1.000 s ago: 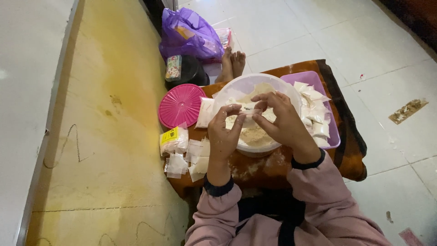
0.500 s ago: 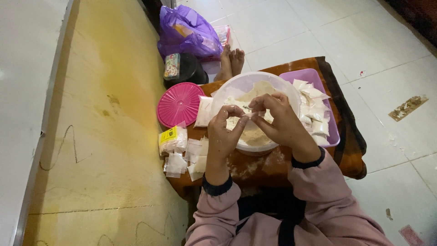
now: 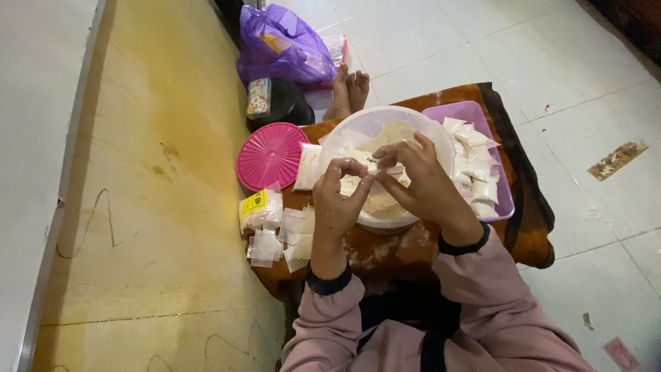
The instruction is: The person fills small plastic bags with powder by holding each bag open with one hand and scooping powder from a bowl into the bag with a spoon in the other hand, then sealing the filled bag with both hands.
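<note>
White powder fills a large pale bowl on a low table draped in brown cloth, seen from the head camera looking straight down. Both hands meet directly over the bowl's near half, pinching a small clear plastic packet between them. The left hand rises from below, thumb and forefinger curled into a ring on the packet's left edge. The right hand comes in from the right, fingers bent and closed on the packet's other side. The packet's long axis runs roughly left to right, and both hands are equally near it. Filled packets lie in a purple tray just right of the bowl; empty packets lie left, near a pink lid.
</note>
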